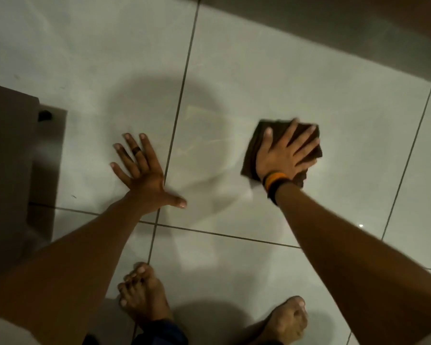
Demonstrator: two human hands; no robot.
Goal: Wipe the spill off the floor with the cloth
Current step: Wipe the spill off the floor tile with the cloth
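A dark brown folded cloth (258,135) lies flat on the pale tiled floor (309,83), right of centre. My right hand (284,153) presses on top of it with fingers spread, an orange and black band at the wrist. My left hand (141,170) rests flat on the floor with fingers apart, a dark ring on one finger, holding nothing. Between the two hands a faint wet sheen with streaks (204,148) shows on the tile. The cloth's right edge looks blurred.
A dark piece of furniture (8,158) stands at the left edge, close to my left hand. My two bare feet (144,292) are at the bottom. A wall base or step (334,23) runs along the top right. Dark grout lines cross the floor.
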